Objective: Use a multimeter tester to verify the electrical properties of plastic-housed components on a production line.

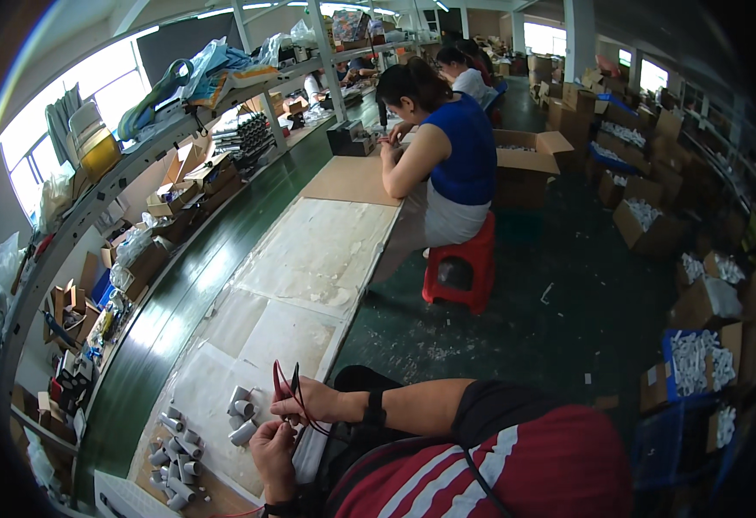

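My right hand [313, 400] is closed in a pinch on a red wire [277, 373] and a black wire [297, 380], which loop up above its fingers and trail down past the wrist. Just below it, my left hand [272, 449] is also closed, fingertips pressed together close to the right hand's. Whatever sits between the left fingertips is too small to name. Several grey cylindrical parts [241, 414] lie beside the hands on the white-covered worktable [287, 332]. A larger heap of the same grey cylinders [179, 466] rests to the left on brown board.
A green conveyor belt [162, 319] runs along the table's far side, below a metal shelf [127, 164] with bags. A co-worker in blue [460, 138] sits on a red stool [460, 268] farther up the bench. Cartons of white parts [702, 358] stand at right.
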The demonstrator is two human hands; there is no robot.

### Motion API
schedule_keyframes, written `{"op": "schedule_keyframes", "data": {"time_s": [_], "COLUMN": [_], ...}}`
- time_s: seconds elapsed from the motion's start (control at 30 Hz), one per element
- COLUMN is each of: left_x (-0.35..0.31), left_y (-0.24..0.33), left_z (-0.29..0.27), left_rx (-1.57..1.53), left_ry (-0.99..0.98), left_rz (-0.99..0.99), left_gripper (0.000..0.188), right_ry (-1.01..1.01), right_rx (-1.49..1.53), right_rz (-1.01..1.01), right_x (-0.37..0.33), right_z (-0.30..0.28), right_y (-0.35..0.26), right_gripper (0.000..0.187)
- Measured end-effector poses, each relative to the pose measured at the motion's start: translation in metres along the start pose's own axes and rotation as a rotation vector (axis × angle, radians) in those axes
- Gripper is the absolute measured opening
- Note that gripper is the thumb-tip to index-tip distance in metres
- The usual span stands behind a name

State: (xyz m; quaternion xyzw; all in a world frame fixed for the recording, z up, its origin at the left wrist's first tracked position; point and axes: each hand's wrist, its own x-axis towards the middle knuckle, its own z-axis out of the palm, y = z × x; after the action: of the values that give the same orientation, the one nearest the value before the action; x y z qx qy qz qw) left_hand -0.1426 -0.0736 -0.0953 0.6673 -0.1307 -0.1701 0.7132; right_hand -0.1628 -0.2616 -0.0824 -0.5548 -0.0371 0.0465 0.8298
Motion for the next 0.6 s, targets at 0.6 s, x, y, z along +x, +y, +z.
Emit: {"op": "schedule_keyframes", "data": {"time_s": [0.6], "left_x": [-0.005], "left_y": [0.003], "left_z": [-0.006], "left_rx": [-0.023], "left_ry": [0.042], "left_rz": [-0.188], "left_gripper": [0.012], "right_ry": [-0.022], "right_rx": [-0.032], "right_rz": [0.178], "right_x": [0.009], "right_z": [-0.006], "right_y": [0.006], "right_gripper": [0.019]}}
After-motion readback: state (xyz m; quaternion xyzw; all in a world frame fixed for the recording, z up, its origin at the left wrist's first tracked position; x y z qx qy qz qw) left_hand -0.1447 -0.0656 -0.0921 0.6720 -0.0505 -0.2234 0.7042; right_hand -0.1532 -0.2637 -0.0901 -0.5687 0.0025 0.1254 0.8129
